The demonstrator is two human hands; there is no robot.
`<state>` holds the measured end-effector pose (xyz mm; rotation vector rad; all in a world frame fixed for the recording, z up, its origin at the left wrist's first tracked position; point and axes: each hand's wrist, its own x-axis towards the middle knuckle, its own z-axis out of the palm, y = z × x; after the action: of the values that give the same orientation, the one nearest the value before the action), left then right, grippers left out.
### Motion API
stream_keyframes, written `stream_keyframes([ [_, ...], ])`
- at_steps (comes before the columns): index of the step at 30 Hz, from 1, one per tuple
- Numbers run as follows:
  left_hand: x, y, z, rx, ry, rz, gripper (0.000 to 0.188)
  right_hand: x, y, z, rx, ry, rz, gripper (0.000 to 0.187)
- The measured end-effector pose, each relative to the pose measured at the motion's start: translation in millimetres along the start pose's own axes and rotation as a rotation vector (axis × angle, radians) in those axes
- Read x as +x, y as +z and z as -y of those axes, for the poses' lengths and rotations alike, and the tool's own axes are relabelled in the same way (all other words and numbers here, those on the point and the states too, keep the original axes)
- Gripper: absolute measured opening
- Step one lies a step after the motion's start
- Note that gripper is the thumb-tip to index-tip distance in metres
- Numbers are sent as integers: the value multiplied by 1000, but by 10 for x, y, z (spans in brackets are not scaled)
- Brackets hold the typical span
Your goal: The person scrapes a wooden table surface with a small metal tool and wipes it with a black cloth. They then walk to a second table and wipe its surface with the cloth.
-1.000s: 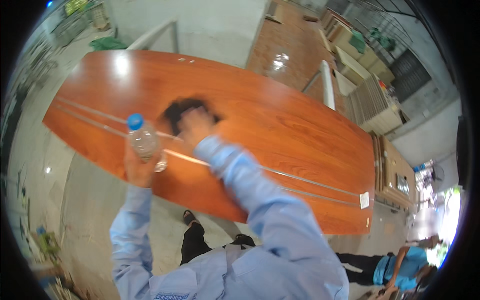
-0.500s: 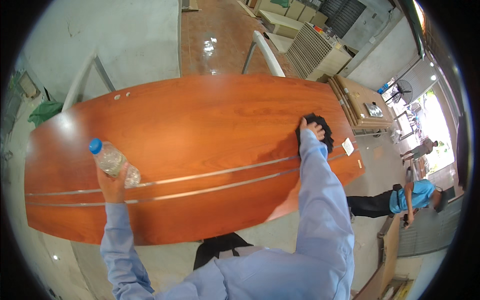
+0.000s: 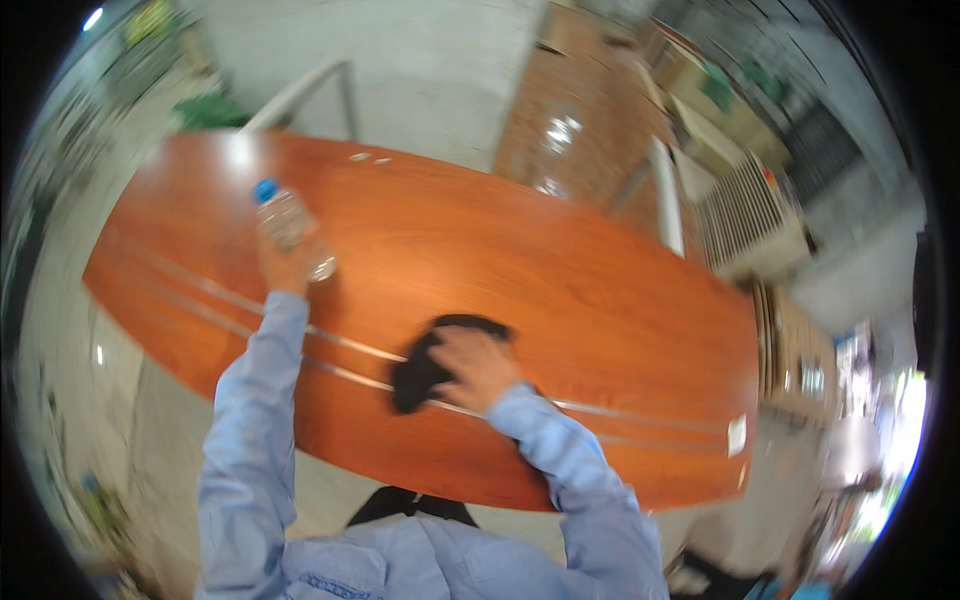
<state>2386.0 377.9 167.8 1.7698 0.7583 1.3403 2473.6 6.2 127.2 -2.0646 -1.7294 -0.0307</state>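
Note:
A clear plastic bottle with a blue cap (image 3: pixel 286 216) is in my left hand (image 3: pixel 280 268), its fingers wrapped around the lower part. The bottle tilts over the left part of a glossy reddish-brown wooden tabletop (image 3: pixel 610 320). My right hand (image 3: pixel 474 366) holds a bunched black cloth (image 3: pixel 412 380) against the tabletop near its middle. The cloth lies across two thin silver strips that run along the wood. Motion blurs the right hand and the cloth, so the exact finger grip is hard to see.
A white label (image 3: pixel 736 437) sits at the tabletop's right end, and two small pale pieces (image 3: pixel 368 157) lie by its far edge. Beyond stand a white metal frame (image 3: pixel 667 195) and stacked flat boards (image 3: pixel 800 350). Green fabric (image 3: pixel 208 112) is at the far left.
My right hand and the black cloth have swept left from the tabletop's right end to its middle. The bottle remains in my left hand. The view has turned and blurred.

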Motion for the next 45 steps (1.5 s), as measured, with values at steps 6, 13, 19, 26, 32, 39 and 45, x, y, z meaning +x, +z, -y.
stream_keyframes([
  [6,-345,89,-15,-214,-230,92,64,-1032,-821,-1648,-599,860,-114,66],
  [13,-443,-365,-401,116,-48,265,94,-655,76,319,-229,77,198,62],
  [19,-205,-1807,-110,25,281,-33,80,1101,1074,2048,-17,-389,330,61],
  [26,-1507,-5461,2070,267,-377,-335,44,4135,2309,2056,-268,-352,-146,42],
  [32,-4464,-8123,1987,447,-1067,-653,30,4972,1943,1225,-840,1062,-325,71],
  [39,-2259,-8375,3491,351,-802,-331,28,6219,3701,4085,-162,-490,-180,44],
  [45,-1451,-8388,4066,363,-907,20,40,6934,3811,3344,-275,-145,-172,44],
])
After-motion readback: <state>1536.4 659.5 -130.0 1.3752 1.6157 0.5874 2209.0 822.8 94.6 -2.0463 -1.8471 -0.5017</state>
